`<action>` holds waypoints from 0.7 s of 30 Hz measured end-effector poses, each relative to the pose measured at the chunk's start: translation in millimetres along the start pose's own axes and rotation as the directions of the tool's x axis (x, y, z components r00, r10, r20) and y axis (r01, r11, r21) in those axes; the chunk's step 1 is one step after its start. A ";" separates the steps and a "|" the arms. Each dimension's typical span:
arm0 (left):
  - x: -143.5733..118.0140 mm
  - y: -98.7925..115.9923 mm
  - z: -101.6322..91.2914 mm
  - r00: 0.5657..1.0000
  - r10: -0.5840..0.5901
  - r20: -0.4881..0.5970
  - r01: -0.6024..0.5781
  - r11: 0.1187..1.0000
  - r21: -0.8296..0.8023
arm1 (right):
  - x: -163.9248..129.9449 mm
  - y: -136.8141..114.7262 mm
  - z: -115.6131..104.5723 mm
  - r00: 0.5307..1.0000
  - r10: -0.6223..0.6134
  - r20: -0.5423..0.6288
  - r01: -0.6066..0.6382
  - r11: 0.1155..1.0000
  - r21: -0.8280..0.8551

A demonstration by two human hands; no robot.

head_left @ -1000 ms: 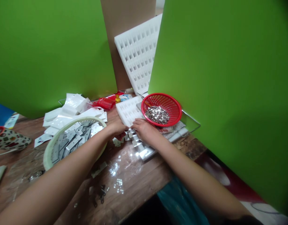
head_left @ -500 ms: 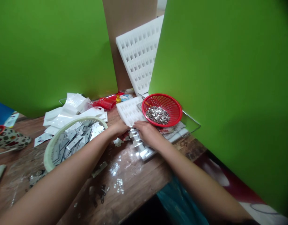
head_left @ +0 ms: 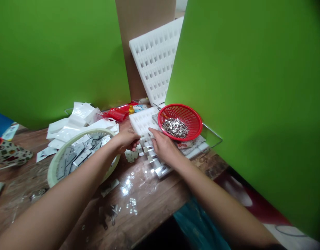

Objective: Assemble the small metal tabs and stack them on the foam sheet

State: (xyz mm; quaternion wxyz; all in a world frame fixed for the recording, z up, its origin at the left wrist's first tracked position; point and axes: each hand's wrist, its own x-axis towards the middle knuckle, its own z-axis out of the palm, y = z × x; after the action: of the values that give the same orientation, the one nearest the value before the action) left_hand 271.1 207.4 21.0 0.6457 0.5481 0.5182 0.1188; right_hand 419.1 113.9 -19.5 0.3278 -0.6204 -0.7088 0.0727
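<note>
My left hand is closed, its fingertips pinching the edge of a small flat metal plate over the white foam tray. My right hand lies along the tray's right side, index finger stretched out and thumb apart, with nothing visible in it. Nearer me, several silvery metal plates sit in a row on the tray, jutting past its left edge. A few loose pale plates lie on the table under my left hand.
A red basket of small shiny metal parts stands behind my right hand. At left is a pale round basket of grey plates. Small rings lie scattered on the wooden table. Green panels rise behind; a slotted foam tray leans between them.
My left hand has drawn slightly left and up, uncovering loose plates beneath it. My right fingers have lifted and spread, and the hands are farther apart.
</note>
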 end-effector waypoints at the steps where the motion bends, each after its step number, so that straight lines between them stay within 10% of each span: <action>1: -4.2 0.9 -4.1 1.000 0.014 -0.003 -0.015 1.000 -0.016 | 0.2 -1.7 -1.0 1.000 0.013 -0.008 -0.013 1.000 0.014; 9: -63.7 -21.0 -20.6 0.992 0.128 -0.011 -0.128 0.980 -0.152 | 0.0 -21.2 -6.3 0.989 0.149 -0.011 -0.142 0.960 0.239; 17: -107.0 -62.1 -11.7 0.982 0.188 0.017 -0.178 0.951 -0.253 | -12.9 -63.8 -10.6 0.836 0.281 0.472 -0.538 0.246 0.806; 21: -113.9 -67.2 -13.4 0.979 0.203 -0.011 -0.200 0.956 -0.213 | -18.8 -75.6 -12.1 0.823 0.272 0.499 -0.557 0.212 0.803</action>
State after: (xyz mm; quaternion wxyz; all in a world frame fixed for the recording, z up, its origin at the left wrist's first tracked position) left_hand 183.0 108.1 28.5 0.6879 0.5265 0.4405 0.2358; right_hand 363.2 76.2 21.3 0.4947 -0.4728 -0.3770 0.6242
